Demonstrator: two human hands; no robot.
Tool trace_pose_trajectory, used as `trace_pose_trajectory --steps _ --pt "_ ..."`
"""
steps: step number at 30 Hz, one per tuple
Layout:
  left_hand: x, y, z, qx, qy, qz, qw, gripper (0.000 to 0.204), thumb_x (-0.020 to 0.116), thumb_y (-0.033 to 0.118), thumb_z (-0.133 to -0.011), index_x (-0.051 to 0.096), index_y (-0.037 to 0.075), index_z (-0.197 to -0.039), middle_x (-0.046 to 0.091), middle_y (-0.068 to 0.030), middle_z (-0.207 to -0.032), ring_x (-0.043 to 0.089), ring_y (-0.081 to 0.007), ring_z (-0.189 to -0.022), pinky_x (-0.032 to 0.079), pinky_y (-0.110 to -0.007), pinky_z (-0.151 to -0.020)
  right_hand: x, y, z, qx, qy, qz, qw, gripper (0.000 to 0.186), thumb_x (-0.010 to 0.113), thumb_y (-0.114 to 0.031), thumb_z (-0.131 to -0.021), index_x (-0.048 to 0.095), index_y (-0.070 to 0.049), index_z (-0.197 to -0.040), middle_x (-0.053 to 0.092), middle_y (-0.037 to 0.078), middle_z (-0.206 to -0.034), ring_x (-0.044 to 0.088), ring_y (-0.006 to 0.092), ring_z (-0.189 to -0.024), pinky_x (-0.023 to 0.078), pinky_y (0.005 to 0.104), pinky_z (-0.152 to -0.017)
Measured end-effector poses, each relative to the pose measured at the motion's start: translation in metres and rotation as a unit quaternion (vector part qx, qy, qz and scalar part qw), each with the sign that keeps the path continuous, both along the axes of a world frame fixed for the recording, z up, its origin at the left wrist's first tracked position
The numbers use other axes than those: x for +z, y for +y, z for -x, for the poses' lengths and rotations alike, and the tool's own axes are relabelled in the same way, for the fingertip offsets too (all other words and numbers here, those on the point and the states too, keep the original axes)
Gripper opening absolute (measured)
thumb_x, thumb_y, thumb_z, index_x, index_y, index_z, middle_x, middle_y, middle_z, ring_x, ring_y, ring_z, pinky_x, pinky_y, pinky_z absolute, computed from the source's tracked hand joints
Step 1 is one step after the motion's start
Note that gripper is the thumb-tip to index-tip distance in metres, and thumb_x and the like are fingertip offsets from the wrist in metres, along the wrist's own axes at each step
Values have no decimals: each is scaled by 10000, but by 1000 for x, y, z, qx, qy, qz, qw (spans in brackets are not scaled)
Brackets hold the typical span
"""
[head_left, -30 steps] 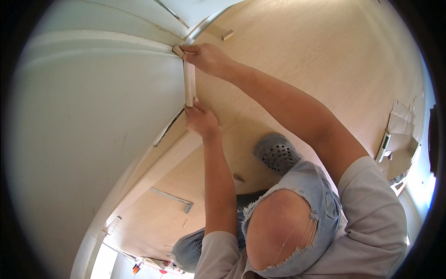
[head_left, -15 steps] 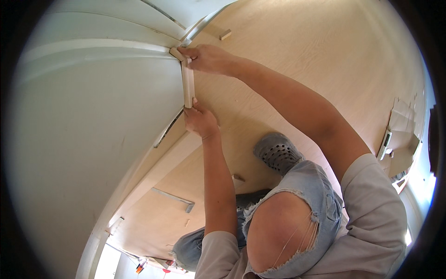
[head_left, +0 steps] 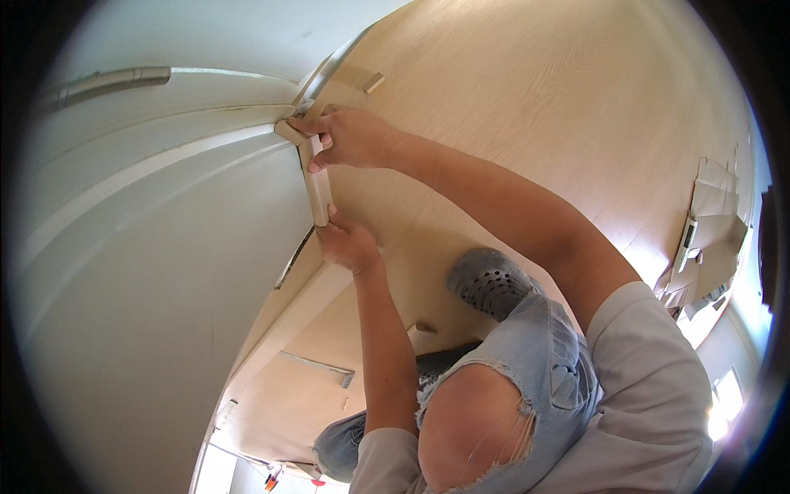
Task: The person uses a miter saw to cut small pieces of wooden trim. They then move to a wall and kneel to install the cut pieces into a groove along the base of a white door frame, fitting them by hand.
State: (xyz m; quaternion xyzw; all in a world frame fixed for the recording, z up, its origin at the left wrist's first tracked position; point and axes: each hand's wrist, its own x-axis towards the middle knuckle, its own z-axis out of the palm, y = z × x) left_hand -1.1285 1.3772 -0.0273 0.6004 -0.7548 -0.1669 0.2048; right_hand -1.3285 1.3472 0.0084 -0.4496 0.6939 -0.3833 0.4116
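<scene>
We press a short pale trim strip (head_left: 318,185) flat against the white wall (head_left: 164,272) at its corner with the wood floor (head_left: 527,107), right hand (head_left: 350,136) pinching its top end, left hand (head_left: 350,245) bracing its lower end to steady it.

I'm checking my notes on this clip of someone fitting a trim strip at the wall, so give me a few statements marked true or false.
1. Both hands touch the pale trim strip. True.
2. The right hand is at the strip's far end. True.
3. The left hand holds a hammer. False: it only presses the strip's near end.
4. The strip lies flat in the middle of the floor. False: it sits against the white wall.
5. A grey perforated shoe rests on the wood floor. True.
</scene>
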Motion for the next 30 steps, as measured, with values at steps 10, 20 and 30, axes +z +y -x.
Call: trace_pose_trajectory --steps 10,20,30 --pt "5 0 1 6 -19 -21 1000 308 530 228 -1036 648 -55 -1058 689 -264 -939 660 -441 -851 516 -501 -705 3 0 -16 -73 1 13 997 681 788 -279 -829 546 -125 -1445 644 136 -1008 628 288 -995 494 409 -877" --pt "3 -1 2 -5 -23 -19 1000 262 560 181 -1002 651 -65 -998 660 -257 -912 629 -469 -857 495 -524 -720 0 -3 -25 -113 11 32 993 524 725 -231 -889 605 -67 -1372 673 181 -1011 644 346 -956 508 427 -843" --pt "9 -2 1 13 -48 -57 997 302 537 248 -1023 620 -42 -1029 661 -231 -945 635 -435 -867 504 -523 -735 -2 -13 -20 -115 7 13 993 520 773 -296 -821 675 -70 -1280 709 215 -928 683 371 -855 519 449 -768"
